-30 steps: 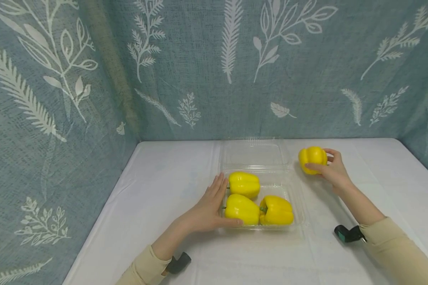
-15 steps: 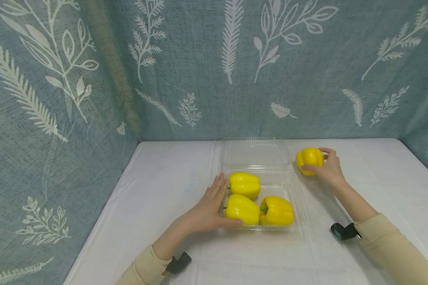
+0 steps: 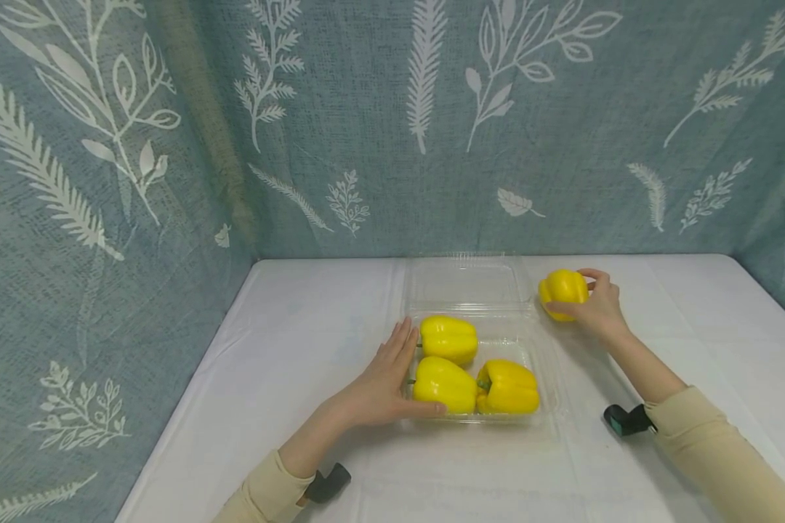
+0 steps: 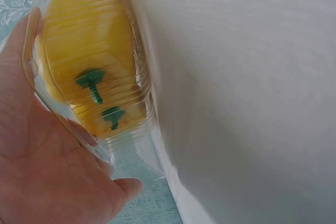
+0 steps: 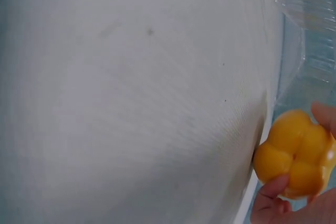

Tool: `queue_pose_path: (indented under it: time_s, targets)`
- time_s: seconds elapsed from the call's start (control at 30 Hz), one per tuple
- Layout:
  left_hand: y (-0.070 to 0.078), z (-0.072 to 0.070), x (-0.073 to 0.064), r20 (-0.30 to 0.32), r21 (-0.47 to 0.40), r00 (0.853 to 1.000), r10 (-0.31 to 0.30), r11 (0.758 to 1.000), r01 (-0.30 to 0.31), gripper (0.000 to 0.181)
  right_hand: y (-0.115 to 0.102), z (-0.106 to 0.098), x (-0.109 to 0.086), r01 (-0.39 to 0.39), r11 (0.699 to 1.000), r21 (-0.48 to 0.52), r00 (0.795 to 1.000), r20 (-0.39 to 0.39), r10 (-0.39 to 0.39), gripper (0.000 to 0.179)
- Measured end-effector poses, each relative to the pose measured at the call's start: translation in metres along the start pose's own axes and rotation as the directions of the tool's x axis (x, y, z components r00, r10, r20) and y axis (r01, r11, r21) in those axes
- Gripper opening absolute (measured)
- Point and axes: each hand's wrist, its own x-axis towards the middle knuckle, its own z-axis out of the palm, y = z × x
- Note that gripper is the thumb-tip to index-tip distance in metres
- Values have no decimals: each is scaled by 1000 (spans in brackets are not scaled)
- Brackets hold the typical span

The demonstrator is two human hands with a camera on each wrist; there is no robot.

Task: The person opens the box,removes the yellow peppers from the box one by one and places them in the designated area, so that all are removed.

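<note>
A clear plastic clamshell box (image 3: 505, 347) stands on the white-covered table with its lid folded back. Inside lie a yellow bell pepper (image 3: 449, 339) at the back left, another yellow bell pepper (image 3: 443, 385) at the front left and a third bell pepper (image 3: 509, 386) at the front right. My left hand (image 3: 382, 378) rests along the box's left rim, fingers extended, thumb at the front edge. The left wrist view shows two green stems (image 4: 94, 85) through the ribbed wall. Right of the lid, my right hand (image 3: 598, 306) grips one more yellow bell pepper (image 3: 563, 290) between thumb and fingers.
The transparent lid (image 3: 467, 283) lies flat behind the box, near the table's back edge. A blue-grey curtain (image 3: 366, 116) with white leaf prints hangs behind and at the left. Dark wrist cameras (image 3: 628, 420) sit below both sleeves.
My right hand has moved a little left with the bell pepper, closer to the lid. The left hand and the peppers in the box have stayed in place.
</note>
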Motion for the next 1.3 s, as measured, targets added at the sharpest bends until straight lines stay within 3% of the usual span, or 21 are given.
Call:
queue_pose_path:
  time_s: [0.67, 1.3]
  targets:
    - [0, -1, -1, -10, 12, 1000, 26, 1000, -26, 120, -4, 2, 3, 57, 996, -66, 998, 30, -55, 92]
    - [-2, 0, 0, -2, 18, 1000, 17, 1000, -17, 121, -5, 4, 1, 61, 997, -43, 996, 69, -58, 93]
